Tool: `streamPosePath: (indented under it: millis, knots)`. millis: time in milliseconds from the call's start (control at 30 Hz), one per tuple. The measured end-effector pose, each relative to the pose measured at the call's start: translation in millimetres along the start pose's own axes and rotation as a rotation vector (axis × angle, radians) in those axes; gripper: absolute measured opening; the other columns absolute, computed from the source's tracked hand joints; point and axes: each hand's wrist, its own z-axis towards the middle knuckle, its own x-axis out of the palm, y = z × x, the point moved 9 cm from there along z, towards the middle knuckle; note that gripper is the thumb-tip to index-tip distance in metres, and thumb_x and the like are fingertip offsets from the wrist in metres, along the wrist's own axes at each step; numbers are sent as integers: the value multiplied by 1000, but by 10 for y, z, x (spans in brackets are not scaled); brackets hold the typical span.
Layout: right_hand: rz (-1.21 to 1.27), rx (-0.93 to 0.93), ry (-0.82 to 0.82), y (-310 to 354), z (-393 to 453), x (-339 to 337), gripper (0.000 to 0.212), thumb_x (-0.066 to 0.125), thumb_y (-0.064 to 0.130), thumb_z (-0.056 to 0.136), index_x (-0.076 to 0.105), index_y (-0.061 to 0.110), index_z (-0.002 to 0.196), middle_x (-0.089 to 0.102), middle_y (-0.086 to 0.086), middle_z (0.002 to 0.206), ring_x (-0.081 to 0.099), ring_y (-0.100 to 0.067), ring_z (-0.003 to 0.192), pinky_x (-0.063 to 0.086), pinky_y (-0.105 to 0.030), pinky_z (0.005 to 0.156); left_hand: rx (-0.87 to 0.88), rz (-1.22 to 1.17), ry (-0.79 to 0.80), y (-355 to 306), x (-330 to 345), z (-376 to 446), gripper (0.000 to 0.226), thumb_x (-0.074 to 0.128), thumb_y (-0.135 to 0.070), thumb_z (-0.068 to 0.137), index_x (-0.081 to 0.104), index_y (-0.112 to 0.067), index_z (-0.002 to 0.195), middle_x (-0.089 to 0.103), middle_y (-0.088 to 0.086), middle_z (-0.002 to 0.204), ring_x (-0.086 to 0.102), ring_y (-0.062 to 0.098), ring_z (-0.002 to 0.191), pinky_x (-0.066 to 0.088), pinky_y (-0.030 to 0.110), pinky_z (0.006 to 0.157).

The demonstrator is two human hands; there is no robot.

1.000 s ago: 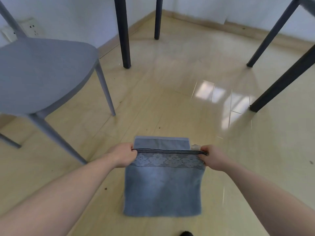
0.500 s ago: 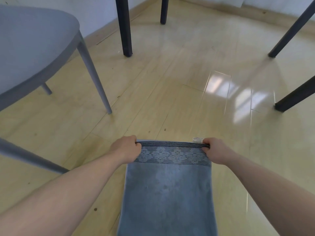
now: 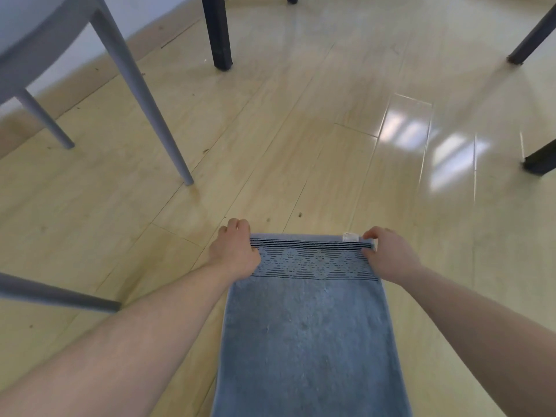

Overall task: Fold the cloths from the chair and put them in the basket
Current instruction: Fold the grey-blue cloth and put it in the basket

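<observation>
Blue towel (image 3: 307,332) lies flat on the wood floor (image 3: 301,130), lower centre of frame. Left hand (image 3: 234,254) and right hand (image 3: 389,255), set apart, each pinch a far corner at the patterned border. Soft, limp, light terry; likely sags unless held by corners or edges. Grey chair (image 3: 45,49) upper left; no basket visible.

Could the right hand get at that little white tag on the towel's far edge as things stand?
Probably yes. The right hand already grips the blue towel at its far right corner, and the white tag sits just beside its fingers with nothing between. It would likely have to loosen its hold on the corner first.
</observation>
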Motion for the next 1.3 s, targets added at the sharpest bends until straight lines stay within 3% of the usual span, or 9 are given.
streamPosePath:
  millis: [133,267,433,567,667,767,900,1033,1300]
  knots:
    - [-59,-26,79,-4,-73,214,63,60,22,98,34,16,156,48,-11,151,43,-37,138,40,-46,111,75,53,96,-47,177,-2,64,55,-24,91,32,-16,150,41,6,148,39,28,132,46,42,102]
    - [-117,-11,113,4,-144,353,70,57,30,100,23,21,161,44,-6,154,36,-36,141,39,-49,113,88,179,120,-48,214,4,60,53,-31,92,37,-18,149,47,6,142,39,29,131,42,40,101]
    - [-247,-5,120,22,-219,419,48,60,40,98,48,28,142,54,-4,137,42,-31,131,44,-45,102,96,224,140,7,252,-3,42,54,-37,92,55,-21,131,48,7,131,41,27,123,42,39,98]
    - [-271,-17,119,10,-284,483,28,60,31,96,61,28,124,50,-4,131,44,-29,122,47,-41,98,115,81,137,-14,238,-56,33,61,-23,87,56,-23,119,55,1,122,47,23,115,44,36,96]
    - [-230,-45,140,6,-328,554,17,56,22,95,59,25,112,56,-3,121,51,-25,110,51,-41,91,91,4,183,-52,241,-149,27,57,-16,82,52,-22,108,64,0,99,55,22,93,42,34,84]
    - [-130,-38,136,-7,-341,521,4,50,24,101,51,22,104,65,-3,101,61,-23,89,55,-42,78,73,-100,181,-110,220,-207,29,53,-20,81,45,-25,108,66,-5,83,55,16,86,31,35,94]
    - [-61,-67,70,19,-344,273,16,47,24,105,53,19,119,64,-5,109,63,-27,98,50,-37,74,26,-196,210,-141,108,-249,43,51,-20,76,44,-32,117,69,-10,85,54,15,94,28,35,95]
    - [-61,-124,-58,48,-402,-119,21,41,16,106,59,17,114,57,-6,106,62,-30,98,52,-43,80,118,-245,27,-281,-348,-307,29,56,-14,75,57,-34,96,66,-15,81,56,10,87,28,35,101]
    - [-62,-322,-288,144,-857,-686,20,54,7,95,61,21,107,57,3,104,57,-26,98,50,-43,83,336,16,-287,-540,-911,-581,30,60,-8,65,48,-31,80,54,-14,81,51,14,84,28,32,79]
